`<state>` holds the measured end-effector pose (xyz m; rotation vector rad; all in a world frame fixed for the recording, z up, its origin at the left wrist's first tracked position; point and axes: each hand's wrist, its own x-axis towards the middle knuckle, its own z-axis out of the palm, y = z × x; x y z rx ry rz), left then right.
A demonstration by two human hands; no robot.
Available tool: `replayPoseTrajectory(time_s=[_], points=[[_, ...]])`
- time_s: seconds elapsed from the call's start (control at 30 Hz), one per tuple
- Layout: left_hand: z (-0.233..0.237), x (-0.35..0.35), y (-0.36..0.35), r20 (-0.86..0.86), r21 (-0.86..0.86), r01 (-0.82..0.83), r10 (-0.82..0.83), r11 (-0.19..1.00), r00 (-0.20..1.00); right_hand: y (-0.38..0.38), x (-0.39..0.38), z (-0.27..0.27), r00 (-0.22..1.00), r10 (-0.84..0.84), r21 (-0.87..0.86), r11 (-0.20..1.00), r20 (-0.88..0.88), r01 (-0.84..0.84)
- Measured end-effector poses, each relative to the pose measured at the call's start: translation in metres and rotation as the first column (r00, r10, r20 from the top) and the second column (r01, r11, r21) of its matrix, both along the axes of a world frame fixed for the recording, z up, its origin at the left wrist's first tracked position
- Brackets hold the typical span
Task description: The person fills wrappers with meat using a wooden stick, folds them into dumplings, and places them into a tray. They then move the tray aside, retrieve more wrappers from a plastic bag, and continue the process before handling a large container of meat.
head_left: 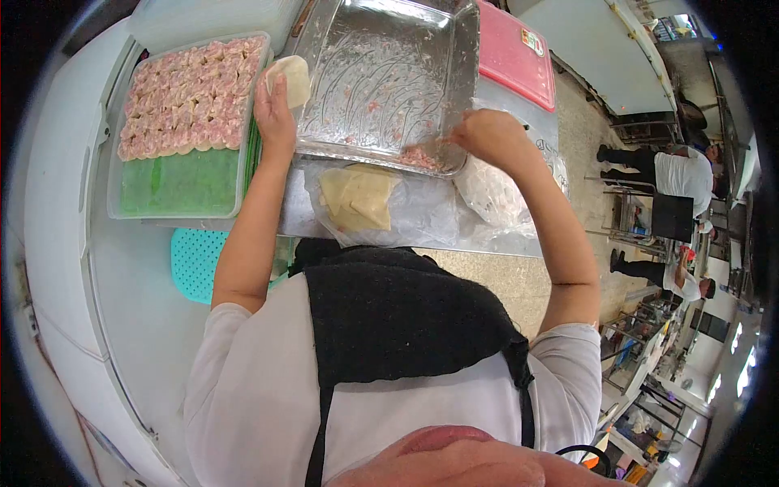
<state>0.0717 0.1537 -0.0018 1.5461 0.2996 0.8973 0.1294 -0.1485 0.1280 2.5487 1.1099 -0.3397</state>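
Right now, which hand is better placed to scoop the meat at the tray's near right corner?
Right, I'd say. The right hand is at that side of the tray, close to the meat. The left hand is beyond the opposite side, holding a wrapper.

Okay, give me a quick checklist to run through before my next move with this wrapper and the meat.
1. Wrapper in the left hand: ok, held with the thumb over its face.
2. Wrapper bare: ok on the side that shows; cannot tell for the other.
3. Meat left: ok, a small heap in the tray, at its near right corner.
4. Right hand loaded: cannot tell, its fingertips are blurred.
5. Room in the tub: ok, green shows at its near end.
6. More wrappers: ok, a pile on plastic by the tray.
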Motion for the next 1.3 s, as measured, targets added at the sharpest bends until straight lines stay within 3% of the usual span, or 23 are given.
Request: replayPoseTrajectory(time_s=[0.17,0.23,0.3,0.37,0.43,0.53,0.7,0.77,0.8,0.87,0.97,1.0,1.07,1.17,1.27,1.3], points=[[0.007,-0.004,-0.001,-0.034,-0.053,0.004,-0.006,0.999,0.999,-0.002,0.011,-0.032,0.992,-0.043,0.128,0.991,0.118,0.028],[0.006,-0.002,-0.001,-0.050,-0.059,0.002,-0.005,0.998,0.999,0.000,-0.008,-0.027,1.000,0.012,0.072,0.997,-0.001,-0.012],[-0.010,0.002,0.002,-0.116,-0.021,-0.159,0.156,0.987,0.981,0.006,-0.013,-0.012,1.000,-0.010,0.035,0.999,0.027,0.009],[-0.027,0.003,0.008,-0.123,0.080,-0.144,0.153,0.986,0.981,0.013,-0.014,-0.010,0.998,-0.034,0.002,0.999,0.054,0.034],[-0.021,0.002,0.007,-0.121,0.179,-0.133,0.156,0.975,0.980,0.031,-0.004,-0.015,0.992,0.023,0.197,0.979,0.121,-0.047],[0.001,-0.003,0.000,-0.128,0.032,-0.108,0.111,0.994,0.986,0.058,0.001,-0.051,0.981,0.116,0.324,0.932,0.152,-0.161],[0.013,-0.008,-0.003,-0.119,-0.053,-0.045,0.038,0.998,0.992,0.042,0.001,-0.028,0.991,0.133,0.196,0.971,0.020,-0.134],[0.007,-0.007,-0.002,-0.131,-0.006,-0.073,0.072,0.997,0.989,0.036,0.015,-0.016,1.000,-0.003,0.004,1.000,0.010,0.003],[0.005,-0.006,-0.001,-0.138,0.044,-0.099,0.105,0.994,0.985,0.035,0.023,-0.019,1.000,-0.002,0.003,1.000,0.012,0.002],[0.003,-0.003,0.000,-0.110,0.053,-0.086,0.091,0.995,0.990,0.034,0.041,-0.031,0.993,-0.017,0.235,0.972,0.121,-0.012],[-0.004,0.000,0.001,-0.094,0.077,-0.089,0.096,0.993,0.991,0.032,0.044,-0.058,0.991,-0.015,0.304,0.952,0.130,-0.025],[-0.006,0.000,0.001,-0.105,0.088,-0.105,0.114,0.991,0.988,0.030,0.037,-0.051,0.992,-0.018,0.307,0.952,0.127,-0.022],[-0.002,-0.002,0.000,-0.093,0.089,-0.082,0.090,0.993,0.992,0.021,0.015,-0.025,0.999,-0.040,0.042,0.998,0.006,0.039],[0.002,-0.003,-0.003,-0.086,0.098,-0.069,0.078,0.993,0.993,-0.008,0.007,-0.012,0.997,0.076,0.076,0.994,-0.030,-0.074],[-0.001,-0.002,-0.003,-0.090,0.107,-0.085,0.095,0.991,0.991,-0.016,0.005,-0.020,0.990,-0.030,0.060,0.998,0.137,0.022],[-0.003,-0.001,-0.002,-0.083,0.107,-0.084,0.093,0.991,0.992,-0.019,-0.001,-0.032,0.998,-0.034,0.070,0.997,0.057,0.030]])
